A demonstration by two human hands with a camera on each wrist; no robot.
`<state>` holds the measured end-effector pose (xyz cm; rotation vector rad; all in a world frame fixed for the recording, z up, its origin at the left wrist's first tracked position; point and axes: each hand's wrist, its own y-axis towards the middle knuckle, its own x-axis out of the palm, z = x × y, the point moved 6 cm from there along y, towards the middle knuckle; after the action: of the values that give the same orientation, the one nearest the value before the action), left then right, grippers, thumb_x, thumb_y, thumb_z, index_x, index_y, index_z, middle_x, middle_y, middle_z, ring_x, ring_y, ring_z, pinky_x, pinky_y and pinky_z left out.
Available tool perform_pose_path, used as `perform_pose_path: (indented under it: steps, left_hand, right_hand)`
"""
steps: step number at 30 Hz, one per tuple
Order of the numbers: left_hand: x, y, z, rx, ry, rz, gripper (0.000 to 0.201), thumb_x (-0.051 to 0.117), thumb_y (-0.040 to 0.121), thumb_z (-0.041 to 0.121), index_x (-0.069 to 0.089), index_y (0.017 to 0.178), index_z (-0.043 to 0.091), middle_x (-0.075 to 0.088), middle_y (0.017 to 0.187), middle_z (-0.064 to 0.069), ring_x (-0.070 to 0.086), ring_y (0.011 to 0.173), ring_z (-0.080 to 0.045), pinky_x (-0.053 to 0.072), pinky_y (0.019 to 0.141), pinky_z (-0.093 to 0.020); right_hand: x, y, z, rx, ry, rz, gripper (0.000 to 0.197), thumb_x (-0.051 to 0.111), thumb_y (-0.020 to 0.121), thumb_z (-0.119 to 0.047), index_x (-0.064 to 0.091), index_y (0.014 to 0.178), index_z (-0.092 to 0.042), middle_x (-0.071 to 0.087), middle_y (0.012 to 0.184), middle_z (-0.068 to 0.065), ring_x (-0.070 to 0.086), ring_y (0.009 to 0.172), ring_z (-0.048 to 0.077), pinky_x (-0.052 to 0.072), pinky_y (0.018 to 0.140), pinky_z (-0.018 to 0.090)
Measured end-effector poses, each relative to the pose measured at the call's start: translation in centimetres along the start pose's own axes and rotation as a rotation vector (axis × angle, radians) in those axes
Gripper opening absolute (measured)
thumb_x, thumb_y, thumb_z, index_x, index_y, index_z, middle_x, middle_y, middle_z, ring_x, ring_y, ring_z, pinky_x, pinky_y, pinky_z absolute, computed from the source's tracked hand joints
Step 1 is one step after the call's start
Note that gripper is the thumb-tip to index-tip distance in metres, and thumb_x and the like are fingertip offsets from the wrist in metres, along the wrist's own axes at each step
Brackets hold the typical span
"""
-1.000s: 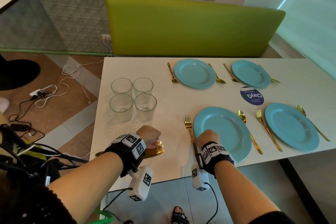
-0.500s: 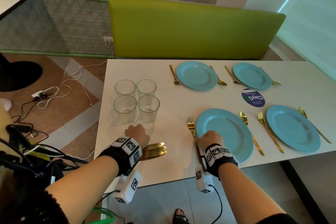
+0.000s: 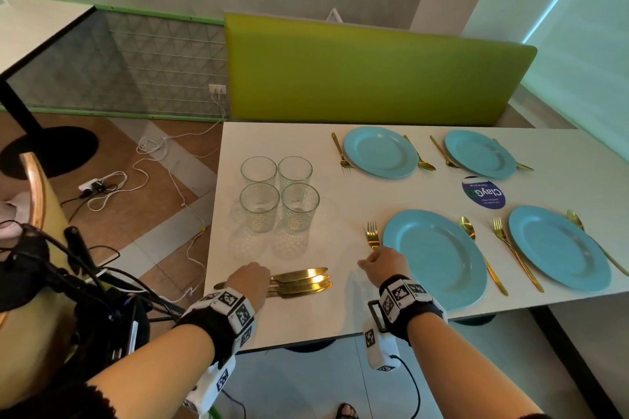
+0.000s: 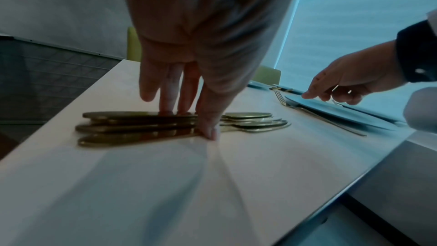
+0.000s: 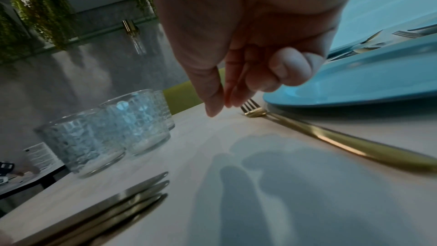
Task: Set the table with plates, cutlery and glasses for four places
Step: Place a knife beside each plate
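Several gold knives (image 3: 299, 281) (image 4: 137, 124) (image 5: 123, 205) lie stacked side by side near the front left of the white table (image 3: 272, 323). My left hand (image 3: 250, 279) (image 4: 189, 122) rests on their handles, fingers straight on top and thumb at the near side. My right hand (image 3: 377, 264) (image 5: 220, 108) hovers just left of the gold fork (image 3: 372, 236) (image 5: 331, 139), loosely curled and holding nothing. The fork lies beside the near-left blue plate (image 3: 435, 258) (image 5: 366, 85). A tight cluster of clear glasses (image 3: 279, 194) (image 5: 106, 128) stands behind the knives.
Three more blue plates (image 3: 380, 152) (image 3: 480, 154) (image 3: 560, 247) have gold forks and spoons beside them. A round blue sticker (image 3: 483, 192) sits mid-table. A green bench back (image 3: 374, 71) runs along the far edge. Cables (image 3: 112, 180) lie on the floor at left.
My right hand has let go of the fork's handle and lifted off to the left. My left hand came back from near the glasses onto the knife handles.
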<state>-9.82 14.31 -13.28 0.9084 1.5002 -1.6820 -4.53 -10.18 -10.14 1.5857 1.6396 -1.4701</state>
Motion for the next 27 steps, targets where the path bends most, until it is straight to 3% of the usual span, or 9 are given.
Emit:
perform_pose_path:
  steps: [2,10,15,21,25,27]
  left_hand:
    - [-0.1,-0.1,0.0,0.022,0.046,0.013,0.029,0.044,0.094,0.012,0.055,0.12,0.009,0.053,0.128,-0.011,0.052,0.12,-0.027,0.041,0.1,-0.031]
    - [-0.7,0.2,0.1,0.055,0.129,-0.009,0.031,0.046,0.091,0.009,0.059,0.119,0.005,0.058,0.124,-0.014,0.057,0.115,-0.029,0.047,0.094,-0.033]
    - [-0.7,0.4,0.4,0.093,0.146,-0.035,0.031,0.051,0.09,0.007,0.058,0.12,0.003,0.057,0.125,-0.015,0.058,0.114,-0.029,0.048,0.092,-0.031]
    - [-0.3,-0.1,0.9,0.143,0.187,-0.064,0.032,0.044,0.092,0.0,0.054,0.123,-0.001,0.053,0.127,-0.019,0.056,0.116,-0.033,0.047,0.093,-0.034]
    - [0.2,-0.2,1.1,0.183,0.206,-0.049,0.034,0.035,0.096,-0.001,0.048,0.127,-0.001,0.049,0.132,-0.019,0.051,0.121,-0.033,0.042,0.098,-0.035]
    - [0.4,-0.2,1.1,0.201,0.214,-0.037,0.035,0.032,0.097,0.0,0.046,0.13,0.0,0.047,0.134,-0.018,0.047,0.124,-0.032,0.039,0.101,-0.035]
  right_hand:
    - [0.6,-0.5,-0.3,-0.009,-0.004,0.001,0.016,0.062,0.088,-0.03,0.061,0.089,-0.014,0.068,0.106,0.008,0.062,0.103,0.023,0.048,0.082,0.028]
    - [1.8,-1.9,-0.1,-0.001,0.011,-0.001,0.02,0.063,0.086,-0.03,0.05,0.073,-0.022,0.068,0.103,0.005,0.061,0.092,0.019,0.049,0.079,0.028]
    - [2.0,-2.4,0.2,-0.009,-0.007,-0.003,0.016,0.062,0.087,-0.029,0.052,0.081,-0.019,0.066,0.096,0.003,0.052,0.081,0.012,0.042,0.07,0.023]
    - [2.5,-2.7,0.1,-0.006,-0.023,-0.018,0.03,0.063,0.086,-0.031,0.043,0.065,-0.026,0.063,0.093,0.001,0.054,0.083,0.014,0.047,0.074,0.025]
    - [3.0,-3.1,-0.5,-0.022,-0.048,-0.045,0.016,0.062,0.087,-0.032,0.053,0.079,-0.021,0.067,0.101,0.002,0.061,0.095,0.017,0.049,0.079,0.027]
    - [3.2,-3.3,-0.7,-0.027,-0.059,-0.054,0.014,0.061,0.087,-0.033,0.054,0.083,-0.022,0.067,0.101,0.001,0.061,0.093,0.017,0.049,0.076,0.026]
